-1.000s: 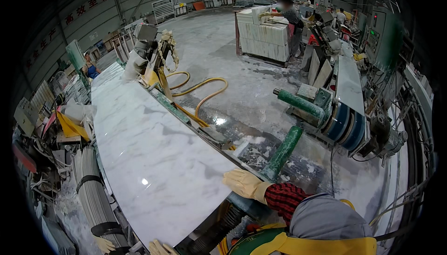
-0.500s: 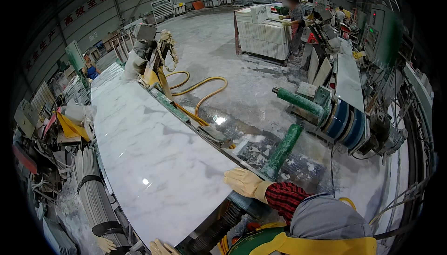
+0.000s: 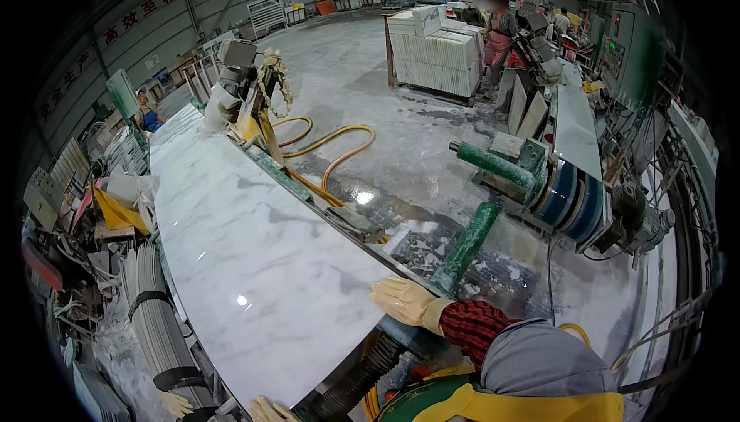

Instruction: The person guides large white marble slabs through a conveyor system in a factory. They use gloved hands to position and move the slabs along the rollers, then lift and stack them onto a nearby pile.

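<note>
A long, glossy white stone slab (image 3: 254, 268) with faint grey veining runs from the near edge toward the far left. On its near right edge lies my right hand (image 3: 405, 301), in a cream glove, palm down with fingers stretched flat. A red and black checked sleeve and grey cloth cover that arm. At the lower rim my left hand (image 3: 270, 410), also gloved, rests its extended fingers against the slab's near end; the rest of it is cut off. Another cream glove (image 3: 176, 403) shows left of the slab, and whether anyone wears it I cannot tell.
A green roller (image 3: 466, 248) and ribbed black hose (image 3: 370, 368) sit beside the slab. Machine heads (image 3: 239, 75) stand over its far part. Yellow hose (image 3: 347, 152) loops across the wet floor. Stacked slabs (image 3: 435, 56) stand beside a co-worker (image 3: 499, 36); bundled strips (image 3: 154, 306) lie left.
The co-worker by the stacked slabs has straightened and turned, now showing a reddish apron. Both my hands stay in place on the slab; the view has shifted very slightly.
</note>
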`<action>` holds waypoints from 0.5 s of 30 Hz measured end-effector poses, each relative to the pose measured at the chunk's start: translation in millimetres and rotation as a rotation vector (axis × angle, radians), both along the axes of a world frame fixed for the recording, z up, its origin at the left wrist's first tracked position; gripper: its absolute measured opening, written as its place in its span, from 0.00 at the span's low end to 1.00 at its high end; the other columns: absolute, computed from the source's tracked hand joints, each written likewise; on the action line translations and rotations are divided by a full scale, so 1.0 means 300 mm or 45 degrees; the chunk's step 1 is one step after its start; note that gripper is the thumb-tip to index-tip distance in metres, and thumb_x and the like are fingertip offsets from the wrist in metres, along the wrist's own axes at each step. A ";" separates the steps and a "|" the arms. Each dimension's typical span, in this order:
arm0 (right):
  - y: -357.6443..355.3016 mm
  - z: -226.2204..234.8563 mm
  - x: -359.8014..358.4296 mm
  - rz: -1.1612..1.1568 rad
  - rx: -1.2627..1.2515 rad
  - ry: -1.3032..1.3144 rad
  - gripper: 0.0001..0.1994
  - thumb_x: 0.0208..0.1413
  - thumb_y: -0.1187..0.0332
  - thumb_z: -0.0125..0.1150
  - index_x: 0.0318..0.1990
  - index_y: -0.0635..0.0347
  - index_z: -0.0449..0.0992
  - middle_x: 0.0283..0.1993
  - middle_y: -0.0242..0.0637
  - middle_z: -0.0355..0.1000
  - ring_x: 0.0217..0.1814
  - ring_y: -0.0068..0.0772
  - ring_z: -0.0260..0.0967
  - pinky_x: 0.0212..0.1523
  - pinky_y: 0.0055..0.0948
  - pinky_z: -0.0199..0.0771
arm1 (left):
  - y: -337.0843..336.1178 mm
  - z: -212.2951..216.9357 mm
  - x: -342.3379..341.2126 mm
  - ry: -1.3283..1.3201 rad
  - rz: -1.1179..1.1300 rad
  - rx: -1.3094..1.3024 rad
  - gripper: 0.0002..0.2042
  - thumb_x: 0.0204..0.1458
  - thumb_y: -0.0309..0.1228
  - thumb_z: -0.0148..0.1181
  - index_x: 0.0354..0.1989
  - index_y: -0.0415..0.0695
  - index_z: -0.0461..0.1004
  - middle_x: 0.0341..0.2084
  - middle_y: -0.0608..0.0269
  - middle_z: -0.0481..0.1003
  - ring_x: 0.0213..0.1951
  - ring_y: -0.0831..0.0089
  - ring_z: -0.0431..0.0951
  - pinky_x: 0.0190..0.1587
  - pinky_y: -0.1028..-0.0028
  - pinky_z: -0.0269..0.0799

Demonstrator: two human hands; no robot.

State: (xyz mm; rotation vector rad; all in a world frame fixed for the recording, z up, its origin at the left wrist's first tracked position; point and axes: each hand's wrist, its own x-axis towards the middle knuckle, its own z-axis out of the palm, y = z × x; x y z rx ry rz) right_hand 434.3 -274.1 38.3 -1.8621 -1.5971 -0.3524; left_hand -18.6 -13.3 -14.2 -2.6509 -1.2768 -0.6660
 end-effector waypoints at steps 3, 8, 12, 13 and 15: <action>-0.003 -0.005 -0.001 0.001 0.022 -0.024 0.15 0.66 0.73 0.63 0.58 0.62 0.81 0.59 0.48 0.79 0.63 0.57 0.76 0.67 0.49 0.77 | -0.008 0.006 -0.002 -0.003 0.004 -0.020 0.25 0.80 0.39 0.51 0.77 0.38 0.73 0.77 0.37 0.69 0.79 0.39 0.65 0.83 0.44 0.55; -0.011 0.001 -0.008 -0.017 -0.023 0.005 0.15 0.66 0.73 0.63 0.58 0.61 0.81 0.60 0.48 0.79 0.64 0.57 0.76 0.67 0.49 0.77 | -0.027 0.024 0.001 -0.013 0.006 -0.052 0.25 0.80 0.39 0.50 0.78 0.39 0.73 0.77 0.37 0.69 0.79 0.39 0.64 0.83 0.44 0.55; -0.011 0.002 -0.009 -0.008 -0.040 0.035 0.15 0.65 0.74 0.63 0.59 0.62 0.81 0.60 0.49 0.79 0.65 0.57 0.76 0.68 0.49 0.77 | -0.017 0.003 -0.010 0.000 0.023 -0.067 0.25 0.80 0.38 0.50 0.78 0.39 0.72 0.78 0.38 0.69 0.80 0.40 0.64 0.83 0.44 0.54; -0.012 0.003 -0.013 -0.004 -0.026 0.034 0.15 0.65 0.74 0.63 0.58 0.62 0.81 0.60 0.49 0.79 0.65 0.57 0.76 0.68 0.49 0.77 | -0.011 -0.007 -0.017 0.003 0.026 -0.063 0.25 0.80 0.38 0.50 0.78 0.39 0.72 0.78 0.38 0.69 0.80 0.40 0.64 0.84 0.45 0.53; -0.021 0.004 -0.015 0.001 -0.015 0.016 0.15 0.66 0.74 0.63 0.59 0.62 0.81 0.60 0.49 0.79 0.65 0.57 0.76 0.68 0.49 0.77 | -0.017 -0.007 -0.016 0.004 0.040 -0.096 0.25 0.80 0.38 0.50 0.78 0.40 0.72 0.78 0.39 0.68 0.80 0.41 0.64 0.84 0.45 0.53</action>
